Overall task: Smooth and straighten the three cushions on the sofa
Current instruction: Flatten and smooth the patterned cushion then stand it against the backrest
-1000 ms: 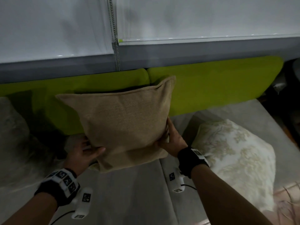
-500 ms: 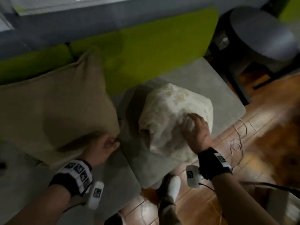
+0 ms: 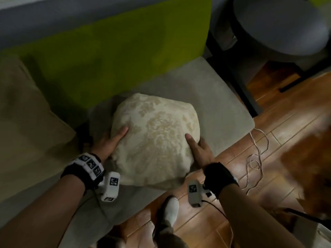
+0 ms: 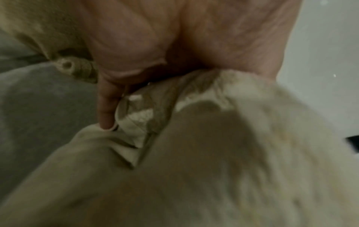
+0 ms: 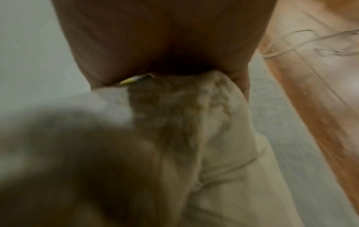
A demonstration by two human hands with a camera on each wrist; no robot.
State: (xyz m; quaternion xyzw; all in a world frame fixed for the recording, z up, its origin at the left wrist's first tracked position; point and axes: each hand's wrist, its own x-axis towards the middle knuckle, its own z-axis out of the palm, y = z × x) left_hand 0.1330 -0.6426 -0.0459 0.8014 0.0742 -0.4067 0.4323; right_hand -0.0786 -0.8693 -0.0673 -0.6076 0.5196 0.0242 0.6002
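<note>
Both hands have come onto the patterned cushion (image 3: 154, 138) since half a second ago, when the left hand (image 3: 109, 142) was at the tan cushion (image 3: 30, 126) and only the right hand (image 3: 200, 149) touched this one. Each hand now clasps a side, thumb laid on top and the other fingers tucked round the edge; the wrist views show bunched fabric pinched at both sides. The cushion lies flat on the grey sofa seat (image 3: 211, 97), close to the seat's front edge at 6 o'clock.

To do this step well, I would judge it best to pull the two sides apart evenly so the creased cover tightens, then stand the cushion up against the green backrest (image 3: 125, 43) at 12 o'clock.

Room is open toward 12 and 1 o'clock on the seat. At 9 o'clock the tan cushion stands near. At 3 to 6 o'clock the seat ends and wooden floor (image 3: 268, 140) begins, with a loose cord (image 3: 258, 153) and the person's foot (image 3: 170, 210) near that edge, so a slip that way would likely drop the cushion
</note>
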